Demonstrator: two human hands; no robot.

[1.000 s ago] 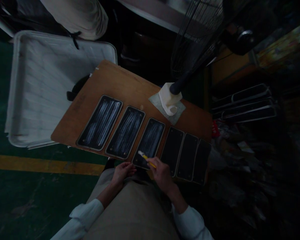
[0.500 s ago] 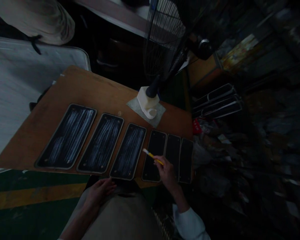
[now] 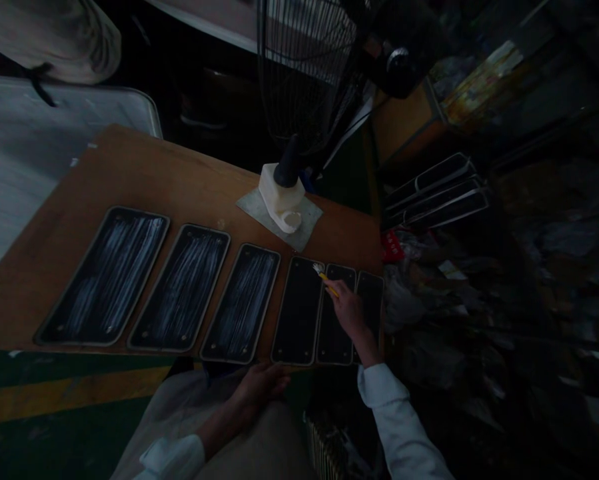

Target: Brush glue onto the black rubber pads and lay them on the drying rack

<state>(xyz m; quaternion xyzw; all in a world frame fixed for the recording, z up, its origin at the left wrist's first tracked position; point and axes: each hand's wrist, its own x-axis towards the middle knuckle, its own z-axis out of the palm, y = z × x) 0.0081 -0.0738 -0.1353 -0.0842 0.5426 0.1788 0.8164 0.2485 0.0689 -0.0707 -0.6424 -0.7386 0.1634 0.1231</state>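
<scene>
My right hand is closed around a small brush with a yellow handle and pale bristles. Its tip is over the upper right corner of a plain dark panel; whether it touches cannot be told. Two more plain panels, a middle one and an end one, lie to the right, partly hidden by my right hand. My left hand rests near the board's front edge, fingers loosely stretched out and empty. White streaks cover three panels further left: a near one, a middle one and a far one.
The panels lie on a brown board. At its back, a white cut-open container with a dark cone-shaped top sits on a grey sheet. Behind stands a wire fan. A person's leg shows upper left. Plastic bags lie right.
My right hand has carried the brush up to the plain panel's top corner. My left hand has moved right along the front edge. The view has shifted slightly.
</scene>
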